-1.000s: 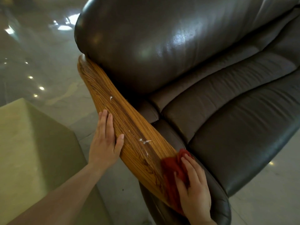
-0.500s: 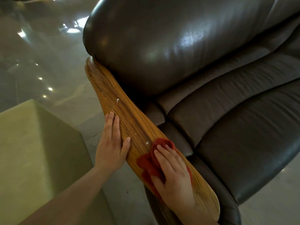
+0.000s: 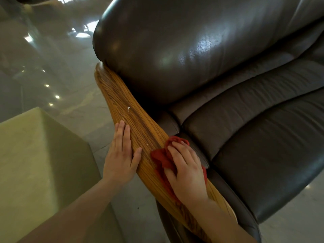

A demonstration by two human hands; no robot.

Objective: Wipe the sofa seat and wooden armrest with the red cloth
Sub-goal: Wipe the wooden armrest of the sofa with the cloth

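Observation:
A long wooden armrest [image 3: 122,102] with striped grain runs diagonally along the left side of a dark leather sofa. Its seat cushion [image 3: 263,137] lies to the right. My right hand [image 3: 185,165] presses the red cloth [image 3: 161,158] flat on the armrest's middle part, fingers spread over it. My left hand [image 3: 122,155] lies flat against the armrest's outer edge, just left of the cloth, holding nothing. A small white smear [image 3: 128,108] sits on the wood further up, and a tiny white speck [image 3: 147,144] lies near the cloth.
The sofa's rounded leather backrest [image 3: 175,50] rises above the armrest. A pale green block [image 3: 35,163] stands on the floor at the left. Glossy grey floor [image 3: 52,58] with light reflections stretches behind and to the left.
My right hand has slid the red cloth up the armrest from its near end to the middle, over the white smears there. My left hand has stayed on the outer edge.

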